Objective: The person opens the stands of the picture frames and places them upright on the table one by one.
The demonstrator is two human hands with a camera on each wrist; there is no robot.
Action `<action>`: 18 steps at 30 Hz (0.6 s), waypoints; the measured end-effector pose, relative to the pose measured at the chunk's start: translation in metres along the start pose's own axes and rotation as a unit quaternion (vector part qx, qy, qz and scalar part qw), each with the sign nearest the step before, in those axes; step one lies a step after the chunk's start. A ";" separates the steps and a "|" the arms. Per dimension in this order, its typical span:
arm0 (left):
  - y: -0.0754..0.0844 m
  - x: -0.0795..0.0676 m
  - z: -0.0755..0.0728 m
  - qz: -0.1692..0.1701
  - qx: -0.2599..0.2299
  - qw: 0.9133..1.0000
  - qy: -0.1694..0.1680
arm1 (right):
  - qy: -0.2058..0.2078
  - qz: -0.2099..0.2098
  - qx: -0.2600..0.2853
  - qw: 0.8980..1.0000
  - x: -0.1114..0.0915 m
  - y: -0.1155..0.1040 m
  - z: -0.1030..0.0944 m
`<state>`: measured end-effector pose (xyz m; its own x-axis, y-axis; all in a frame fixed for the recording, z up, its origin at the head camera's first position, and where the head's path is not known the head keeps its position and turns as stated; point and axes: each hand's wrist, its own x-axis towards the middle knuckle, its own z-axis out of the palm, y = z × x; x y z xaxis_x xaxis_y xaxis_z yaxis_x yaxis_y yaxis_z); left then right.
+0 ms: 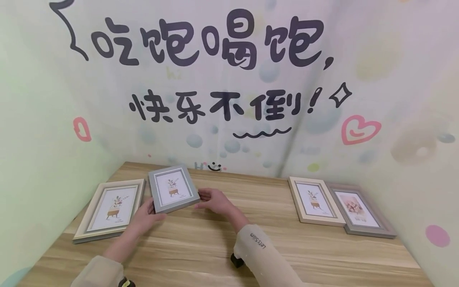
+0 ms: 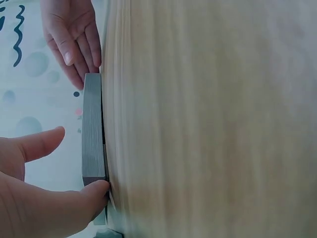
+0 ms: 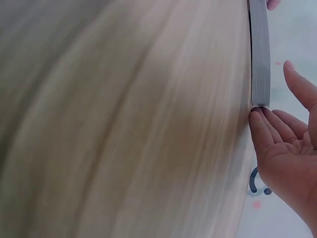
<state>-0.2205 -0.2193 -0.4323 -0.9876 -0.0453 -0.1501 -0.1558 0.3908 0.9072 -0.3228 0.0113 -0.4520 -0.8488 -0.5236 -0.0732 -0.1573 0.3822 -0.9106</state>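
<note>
A grey picture frame (image 1: 173, 189) with a potted-plant print lies slightly turned near the back of the wooden table, between both hands. At its left edge is my left hand (image 1: 145, 217), fingers against the side and thumb apart. My right hand (image 1: 216, 201) meets the right side; in the right wrist view its straight fingertips (image 3: 258, 116) reach the frame's lower corner, with the thumb raised. Just left of the left hand, a larger cream frame (image 1: 87, 209) holds a similar print and overlaps that hand in the head view.
On the right side, a cream frame (image 1: 320, 219) with a plant print lies against a grey-brown frame (image 1: 371, 231) with a pinkish print. Behind the wooden table (image 1: 201, 255) hangs a printed backdrop (image 1: 215, 79) with large dark lettering. Pale walls flank both sides.
</note>
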 end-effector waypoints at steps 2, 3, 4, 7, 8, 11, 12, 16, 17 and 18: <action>-0.001 0.000 0.000 -0.010 -0.012 1.000 0.002 | 0.005 0.005 0.002 1.000 0.001 0.000 0.002; -0.002 0.001 0.000 -0.014 -0.018 1.000 0.003 | 0.008 0.007 0.004 1.000 0.002 0.001 0.002; -0.003 0.001 0.000 -0.017 -0.027 0.999 0.004 | 0.013 0.010 0.006 1.000 0.002 0.001 0.002; -0.006 0.002 -0.001 -0.029 -0.051 0.998 0.016 | 0.029 0.014 0.009 0.999 0.001 -0.001 0.003; -0.007 0.001 -0.002 -0.032 -0.056 0.998 0.020 | 0.035 0.015 0.011 0.999 0.001 -0.002 0.002; -0.008 0.000 -0.004 -0.034 -0.055 0.997 0.035 | 0.050 0.012 0.009 0.999 0.000 -0.004 0.002; -0.008 0.000 -0.004 -0.037 -0.051 0.997 0.040 | 0.056 0.011 0.008 0.998 0.000 -0.005 0.002; -0.008 -0.001 -0.007 -0.052 -0.086 0.994 0.054 | 0.083 0.011 -0.004 0.996 -0.002 -0.009 0.002; -0.008 -0.001 -0.007 -0.057 -0.106 0.991 0.056 | 0.092 0.012 -0.008 0.996 -0.002 -0.010 0.003; -0.008 -0.001 -0.008 -0.061 -0.126 0.988 0.059 | 0.102 0.011 -0.014 0.995 -0.002 -0.011 0.003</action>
<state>-0.2180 -0.2296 -0.4363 -0.9538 -0.1918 -0.2313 -0.2590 0.1345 0.9565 -0.3176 0.0060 -0.4435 -0.9366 -0.3504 -0.0065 -0.1488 0.4142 -0.8980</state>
